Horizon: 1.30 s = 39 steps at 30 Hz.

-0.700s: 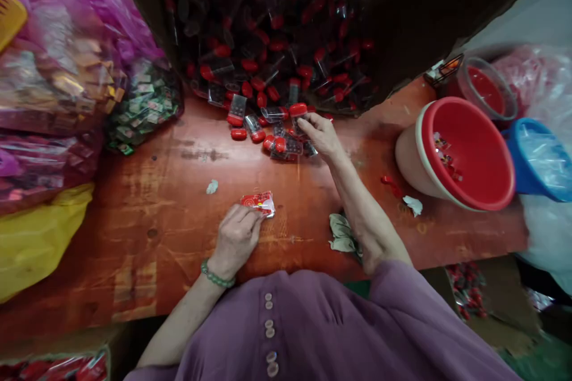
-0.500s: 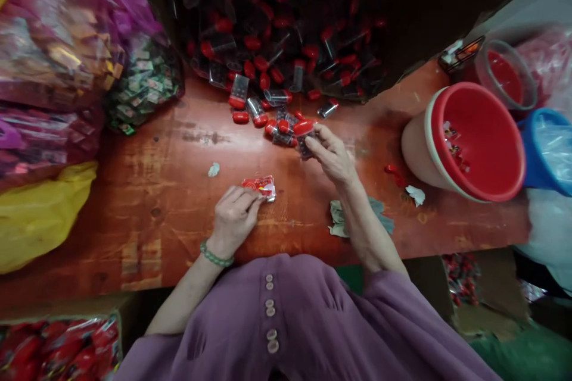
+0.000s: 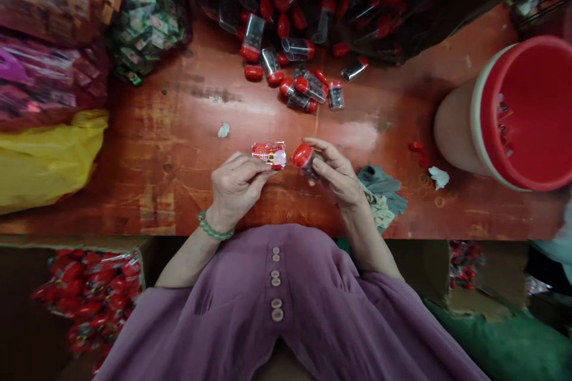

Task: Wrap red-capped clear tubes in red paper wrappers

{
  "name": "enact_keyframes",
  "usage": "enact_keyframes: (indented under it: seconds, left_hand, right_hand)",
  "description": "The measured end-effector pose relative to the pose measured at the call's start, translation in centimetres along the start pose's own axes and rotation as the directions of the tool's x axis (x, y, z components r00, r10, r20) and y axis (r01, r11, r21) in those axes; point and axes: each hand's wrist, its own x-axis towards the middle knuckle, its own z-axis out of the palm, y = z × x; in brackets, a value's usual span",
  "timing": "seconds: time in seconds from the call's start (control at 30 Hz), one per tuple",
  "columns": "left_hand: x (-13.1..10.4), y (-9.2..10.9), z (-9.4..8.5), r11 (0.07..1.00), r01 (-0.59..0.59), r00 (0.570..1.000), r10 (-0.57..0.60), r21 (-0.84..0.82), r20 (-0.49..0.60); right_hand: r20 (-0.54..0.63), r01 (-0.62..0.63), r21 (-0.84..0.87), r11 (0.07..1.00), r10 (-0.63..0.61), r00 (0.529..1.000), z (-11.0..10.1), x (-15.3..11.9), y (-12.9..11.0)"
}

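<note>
My left hand (image 3: pixel 236 181) pinches a small red and white printed packet (image 3: pixel 269 153) just above the worn red table (image 3: pixel 170 149). My right hand (image 3: pixel 337 171) grips a small clear tube with a red cap (image 3: pixel 304 158), cap pointing toward the packet, a few centimetres from it. A green bead bracelet circles my left wrist. Beyond the hands lies a loose cluster of the same red-capped tubes (image 3: pixel 299 80), spilling from a large dark pile (image 3: pixel 313 0) at the table's far side.
A red bucket (image 3: pixel 527 113) lies tipped at the right. Bags of wrapped packets (image 3: pixel 53 41) and a yellow bag (image 3: pixel 44 158) crowd the left. A grey-green rag (image 3: pixel 379 193) lies by my right wrist. A box of red items (image 3: pixel 89 294) sits below left.
My right hand picked a red-capped tube from the cluster and drew it back toward the packet in my left hand. The view tilted downward.
</note>
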Motion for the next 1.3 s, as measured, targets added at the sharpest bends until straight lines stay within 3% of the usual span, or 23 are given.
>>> enact_keyframes:
  seconds: [0.1, 0.23, 0.57, 1.07, 1.3]
  left_hand:
    - [-0.3, 0.2, -0.1, 0.994, -0.101, 0.995, 0.102, 0.028, -0.004]
    - [-0.7, 0.3, -0.1, 0.977, -0.21, 0.978, 0.21, 0.046, 0.002]
    - [-1.7, 0.7, -0.1, 0.951, -0.277, 0.956, 0.259, 0.136, 0.139]
    - [-2.5, 0.4, -1.2, 0.982, -0.139, 0.956, 0.101, 0.126, 0.274]
    - [-2.7, -0.4, -1.1, 0.987, -0.115, 0.974, 0.089, 0.116, 0.209]
  right_hand:
    - [0.093, -0.148, 0.112, 0.983, 0.138, 0.986, 0.4, -0.9, -0.4]
    - [0.2, -0.252, 0.175, 0.952, 0.216, 0.956, 0.9, -1.5, -0.8]
    - [0.303, -0.449, 0.234, 0.862, 0.374, 0.876, 0.7, -1.4, 0.2]
    - [0.26, -0.477, 0.198, 0.856, 0.423, 0.868, 0.9, -1.2, 1.0]
    - [0.237, -0.474, 0.221, 0.852, 0.425, 0.874, 0.5, -1.0, 0.6]
